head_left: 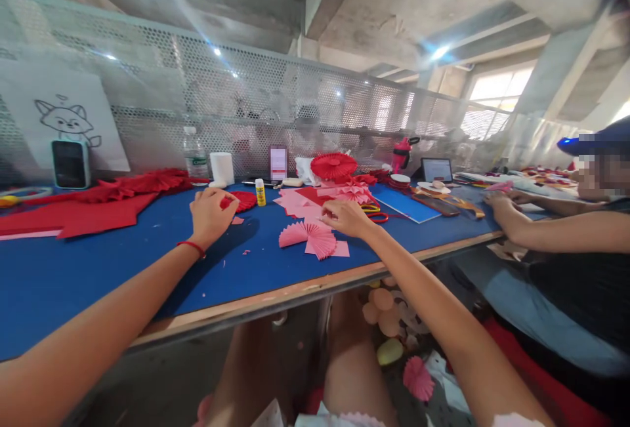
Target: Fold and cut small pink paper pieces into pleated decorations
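My left hand [212, 216], with a red band at its wrist, hovers over the blue tabletop beside a red pleated paper round [245, 201]. Its fingers are curled in, thumb close to forefinger; red shows at the fingertips, but whether it is held or lies behind is unclear. A pink pleated paper fan [310, 238] lies spread in front of me, partly over a pink paper piece [341, 249]. At the fan's upper edge, my right hand [347, 217] has its thumb and fingers pinched together. A yellow glue stick [260, 192] stands upright between the hands.
Red paper sheets [98, 214] cover the left side. Behind lie pink sheets [290, 203], scissors [378, 217], a red rosette [333, 166] and a blue board [406, 204]. A bottle [195, 155] stands near the mesh partition [246, 99]. Another person [566, 237] works at right.
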Demonstrator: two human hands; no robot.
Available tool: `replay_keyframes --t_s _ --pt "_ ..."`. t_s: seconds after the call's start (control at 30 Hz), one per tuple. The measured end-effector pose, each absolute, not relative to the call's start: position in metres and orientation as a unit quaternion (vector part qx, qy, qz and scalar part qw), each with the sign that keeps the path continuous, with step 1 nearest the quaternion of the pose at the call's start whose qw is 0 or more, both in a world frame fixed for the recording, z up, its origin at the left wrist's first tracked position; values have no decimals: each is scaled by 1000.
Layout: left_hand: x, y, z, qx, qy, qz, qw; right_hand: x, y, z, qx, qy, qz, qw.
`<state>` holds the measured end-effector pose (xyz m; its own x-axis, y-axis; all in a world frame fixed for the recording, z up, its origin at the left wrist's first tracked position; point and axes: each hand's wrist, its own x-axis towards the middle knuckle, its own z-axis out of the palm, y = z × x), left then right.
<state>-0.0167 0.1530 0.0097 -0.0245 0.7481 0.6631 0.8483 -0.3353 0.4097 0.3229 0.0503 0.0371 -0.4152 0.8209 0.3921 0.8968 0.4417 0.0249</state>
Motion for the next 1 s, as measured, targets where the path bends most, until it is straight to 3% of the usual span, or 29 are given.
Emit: replay_keyframes --t_s 0.3,0.47,0.6,0.8,1.0 --pt "-20 164 7 -721 -556 -398 -114 334 82 10 -567 -792 -109 199" --pt "-19 167 1 -701 -551 -418 -174 322 65 15 -525 -819 -28 231" --pt "-25 171 -1 -687 -566 -417 -184 308 41 20 -456 -868 48 190" --pt "-29 172 -1 -685 -579 -405 -179 318 30 28 -479 -856 108 162" --pt "-20 161 7 -728 -537 -394 -162 324 24 17 -534 -804 132 223"
